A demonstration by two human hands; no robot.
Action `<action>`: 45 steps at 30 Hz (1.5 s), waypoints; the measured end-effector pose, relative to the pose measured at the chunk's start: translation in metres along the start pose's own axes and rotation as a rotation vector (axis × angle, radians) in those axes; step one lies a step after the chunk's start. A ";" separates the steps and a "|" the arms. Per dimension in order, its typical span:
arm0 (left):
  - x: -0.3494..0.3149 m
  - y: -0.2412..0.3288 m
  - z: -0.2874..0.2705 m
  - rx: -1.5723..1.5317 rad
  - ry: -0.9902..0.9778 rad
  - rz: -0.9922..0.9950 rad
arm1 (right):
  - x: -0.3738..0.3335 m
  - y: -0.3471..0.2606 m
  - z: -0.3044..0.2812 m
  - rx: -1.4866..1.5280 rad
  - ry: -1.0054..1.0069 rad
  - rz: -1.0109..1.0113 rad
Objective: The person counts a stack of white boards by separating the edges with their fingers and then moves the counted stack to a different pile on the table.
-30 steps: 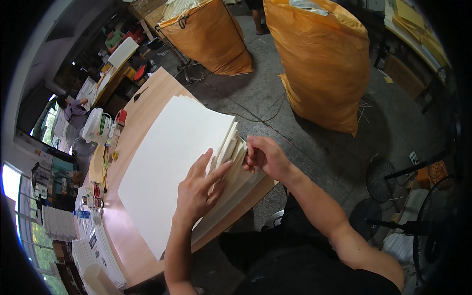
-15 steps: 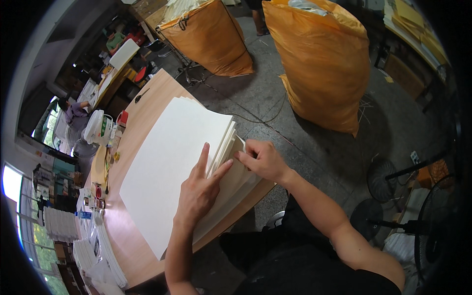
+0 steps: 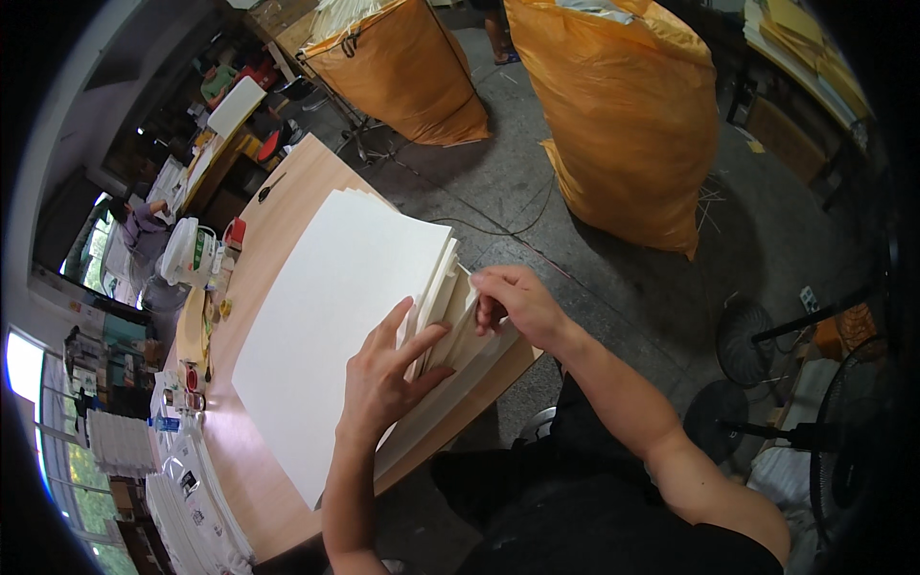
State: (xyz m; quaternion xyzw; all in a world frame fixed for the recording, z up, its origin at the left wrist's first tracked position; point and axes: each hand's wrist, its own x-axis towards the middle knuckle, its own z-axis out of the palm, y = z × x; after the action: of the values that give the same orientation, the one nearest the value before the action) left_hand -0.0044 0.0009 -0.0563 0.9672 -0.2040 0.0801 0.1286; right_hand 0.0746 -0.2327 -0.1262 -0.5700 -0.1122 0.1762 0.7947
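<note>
**paperjam_42:** So what we're looking at: a thick stack of large cream-white paper sheets (image 3: 335, 316) lying flat on a long pale wooden worktop (image 3: 273, 216), with its right-hand corner hanging near the worktop's edge closest to us. The left hand (image 3: 388, 379) is spread flat on top, fingers splayed and open, not closed round anything. We'd say it's there to pin the pile so it doesn't slide while the edge gets worked.

**binder_bob:** Agreed. The right hand (image 3: 517, 307) is at the stack's side edge, fingers curled in and pinching what looks like a few sheets, lifting or fanning them. That's why the edge shows as separate layers there. How many sheets sit in that grip, we can't tell; the fingertips are tucked behind the paper.

**paperjam_42:** Same here. The near edge of the stack is also partly covered by the left forearm, so its full depth is a guess.

**binder_bob:** Around it: two big orange-yellow woven sacks (image 3: 623, 115) standing on the grey concrete floor (image 3: 498, 192) past the worktop, and a white plastic jug with a green label (image 3: 184, 251) among small clutter at the far left end. That clutter is too small and bent by the lens for us to name. On the right, black floor fans (image 3: 757, 335) are cut off at the rim.
</note>
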 end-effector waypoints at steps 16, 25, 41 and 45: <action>-0.072 0.043 0.020 -0.192 0.260 -0.075 | -0.029 0.044 0.079 0.901 -0.087 0.265; -0.210 0.011 0.039 -2.099 1.369 -0.476 | -0.019 0.017 0.090 0.820 -0.087 0.290; -0.300 -0.131 -0.043 -1.448 0.541 -0.930 | -0.008 0.044 0.107 0.385 0.242 0.032; -0.328 -0.097 -0.044 -1.267 0.725 -0.892 | 0.001 0.032 0.146 0.225 0.153 -0.077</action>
State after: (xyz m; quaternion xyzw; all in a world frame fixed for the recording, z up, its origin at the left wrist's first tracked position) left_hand -0.2651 0.2213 -0.1031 0.6172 0.2432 0.1971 0.7219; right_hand 0.0152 -0.0962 -0.1093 -0.4844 -0.0528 0.1130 0.8659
